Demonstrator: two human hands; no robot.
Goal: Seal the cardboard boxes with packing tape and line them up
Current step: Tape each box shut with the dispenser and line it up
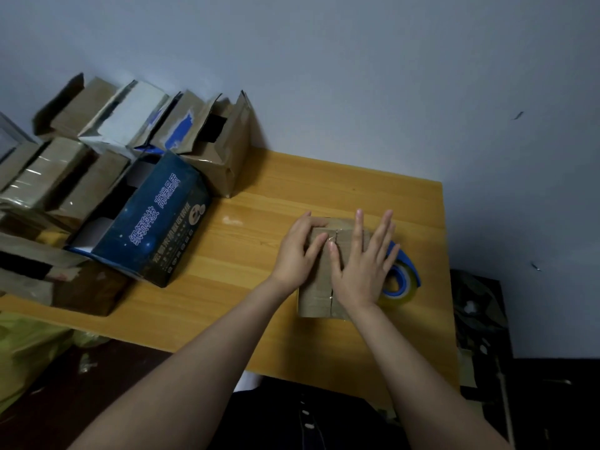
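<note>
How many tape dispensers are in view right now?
1. The blue tape dispenser lies on the table, right of the box being pressed, partly behind the right hand. The box pile may hide others.

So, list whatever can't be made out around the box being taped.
Head view only:
Small box: top seam mostly under the left hand and right hand; tape coverage unclear.
Tape dispenser: half hidden behind the right hand.
Stacked boxes: cut off by the left edge.
Blue box: print too blurred to read.
</note>
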